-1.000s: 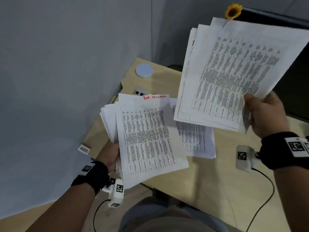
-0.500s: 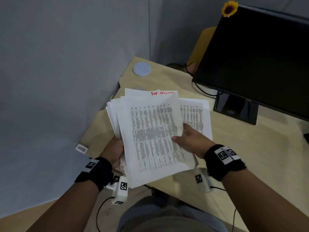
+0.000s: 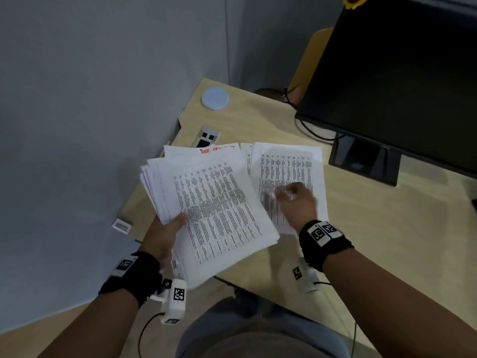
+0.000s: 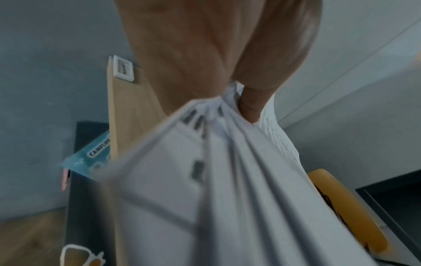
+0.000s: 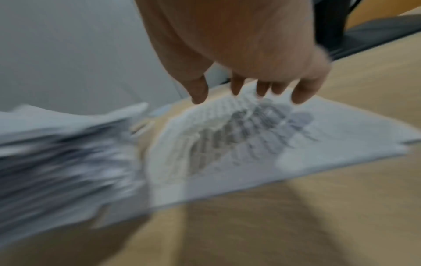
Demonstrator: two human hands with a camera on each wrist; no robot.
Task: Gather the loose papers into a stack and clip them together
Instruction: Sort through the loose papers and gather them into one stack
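Note:
My left hand (image 3: 165, 235) grips a fanned bundle of printed white papers (image 3: 214, 210) by its near left corner, thumb on top, above the desk's left edge. In the left wrist view the thumb (image 4: 262, 90) pinches the bunched papers (image 4: 227, 180). More printed sheets (image 3: 289, 166) lie flat on the wooden desk (image 3: 387, 241) to the right of the bundle. My right hand (image 3: 291, 195) hovers over those sheets with spread, straight fingers. In the blurred right wrist view its fingertips (image 5: 200, 93) sit just above the flat sheets (image 5: 250, 144). No clip shows.
A black monitor (image 3: 402, 73) on its stand (image 3: 366, 161) fills the desk's back right. A round white disc (image 3: 215, 98) lies at the far corner, and a small white tagged block (image 3: 206, 136) behind the papers. Grey walls close the left and back.
One second ago my right hand held a second batch of papers up high. It laid them onto the left hand's bundle, let go, and has moved right over the flat sheets.

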